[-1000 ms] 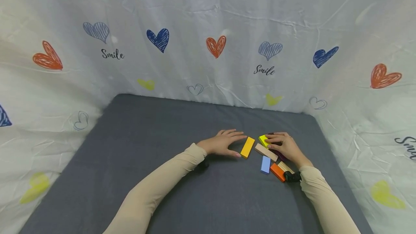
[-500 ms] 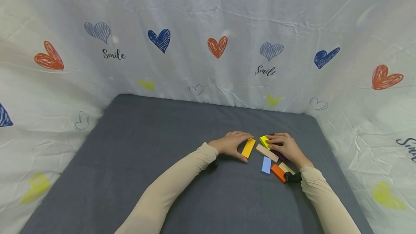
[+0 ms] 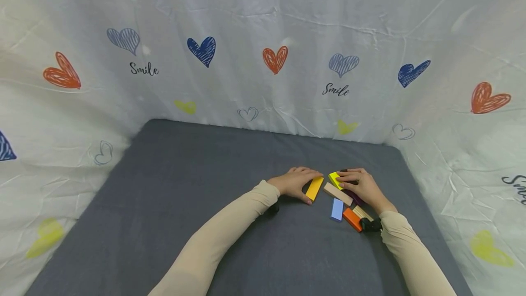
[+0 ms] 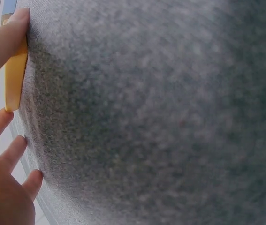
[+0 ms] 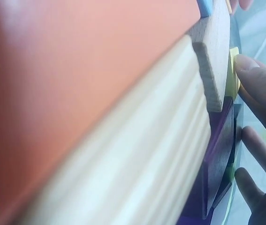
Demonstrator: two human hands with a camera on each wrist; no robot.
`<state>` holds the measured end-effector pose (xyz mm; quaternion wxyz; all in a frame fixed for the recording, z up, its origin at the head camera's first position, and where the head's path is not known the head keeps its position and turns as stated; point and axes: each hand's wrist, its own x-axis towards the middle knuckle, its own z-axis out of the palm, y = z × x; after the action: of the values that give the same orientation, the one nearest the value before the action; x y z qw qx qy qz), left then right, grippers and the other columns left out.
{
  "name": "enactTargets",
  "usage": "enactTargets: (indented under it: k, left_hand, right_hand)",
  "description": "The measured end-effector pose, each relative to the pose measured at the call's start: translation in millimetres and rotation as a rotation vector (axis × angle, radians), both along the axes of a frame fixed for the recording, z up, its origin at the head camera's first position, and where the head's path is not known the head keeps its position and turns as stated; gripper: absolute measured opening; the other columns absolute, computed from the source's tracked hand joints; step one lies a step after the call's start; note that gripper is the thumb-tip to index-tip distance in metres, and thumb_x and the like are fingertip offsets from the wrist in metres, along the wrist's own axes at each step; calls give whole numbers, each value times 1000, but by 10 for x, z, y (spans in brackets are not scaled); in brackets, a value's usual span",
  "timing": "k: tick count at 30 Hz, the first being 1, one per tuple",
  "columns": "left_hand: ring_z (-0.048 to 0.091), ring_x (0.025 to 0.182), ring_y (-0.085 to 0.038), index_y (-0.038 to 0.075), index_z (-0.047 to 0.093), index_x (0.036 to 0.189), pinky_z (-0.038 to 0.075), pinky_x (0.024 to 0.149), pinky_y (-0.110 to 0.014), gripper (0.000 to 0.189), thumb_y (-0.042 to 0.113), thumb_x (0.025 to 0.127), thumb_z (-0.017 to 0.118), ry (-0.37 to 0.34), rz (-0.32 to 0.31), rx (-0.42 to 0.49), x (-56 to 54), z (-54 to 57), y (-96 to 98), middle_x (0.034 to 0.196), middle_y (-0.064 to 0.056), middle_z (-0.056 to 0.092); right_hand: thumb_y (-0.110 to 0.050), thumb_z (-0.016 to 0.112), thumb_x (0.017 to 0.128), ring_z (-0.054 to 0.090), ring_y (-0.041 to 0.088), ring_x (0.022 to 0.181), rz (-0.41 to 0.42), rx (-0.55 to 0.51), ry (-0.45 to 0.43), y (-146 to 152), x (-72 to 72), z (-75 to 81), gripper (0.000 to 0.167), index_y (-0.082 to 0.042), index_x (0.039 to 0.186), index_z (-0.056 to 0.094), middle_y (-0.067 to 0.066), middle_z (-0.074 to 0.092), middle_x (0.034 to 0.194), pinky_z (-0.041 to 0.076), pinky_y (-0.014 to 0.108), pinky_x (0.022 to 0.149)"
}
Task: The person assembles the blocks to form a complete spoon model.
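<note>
My left hand [image 3: 293, 182] spans an amber-yellow wooden block [image 3: 314, 189], thumb at its near end and fingertips at its far end. In the left wrist view the thumb lies against this block [image 4: 15, 75]. To the right, my right hand [image 3: 366, 191] pinches a bright yellow block [image 3: 334, 179]; the right wrist view shows the thumb on the yellow block's edge [image 5: 233, 70]. Between the hands lies a plain wood block [image 3: 338, 193]. A purple block [image 3: 354, 197] is partly hidden under the right hand.
Nearer the person are a light blue block [image 3: 337, 209], an orange-red block [image 3: 352, 219] and a ribbed pale wood block [image 3: 362, 213], close to the right wrist's black strap. Grey cloth [image 3: 197, 172] covers the table. A white curtain [image 3: 230, 86] printed with hearts hangs behind and at the sides.
My left hand has moved right, from beside the amber-yellow block to around it, and its thumb and fingers have closed on the ends. The right hand has stayed at the yellow block.
</note>
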<state>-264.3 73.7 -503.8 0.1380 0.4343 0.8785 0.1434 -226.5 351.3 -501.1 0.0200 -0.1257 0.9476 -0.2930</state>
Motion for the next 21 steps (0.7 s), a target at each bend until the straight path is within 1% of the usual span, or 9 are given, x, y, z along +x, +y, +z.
enactTargets:
  k: [4,13,17,21]
  left_hand:
    - [29,149,-17,31,26,157,27,122,-46,92,55,82,74,-6,5,1,1,8,6,162,8,31]
    - [36,144,-16,29,32,155,31,119,-43,90,54,81,76,19,19,19,36,29,-2,159,7,36]
    - [37,143,-17,27,35,153,33,118,-42,88,56,80,76,31,13,40,63,39,-45,158,6,39]
    - [39,142,-18,25,37,153,34,117,-43,88,57,80,76,39,-2,62,104,51,-140,157,5,40]
  right_hand:
    - [-13,70,92,45,35,128,0,3,1,2,4,2,23,-11,113,77,12,65,134,36,61,105]
    - [-15,70,91,45,36,129,7,-6,3,3,7,-5,22,-12,112,77,12,65,135,35,63,106]
    - [-17,70,91,45,36,129,8,-5,6,18,6,-27,22,-13,112,77,12,64,135,35,62,106]
    - [-17,70,91,44,36,130,11,-8,16,17,15,-33,22,-13,112,77,12,64,135,33,62,107]
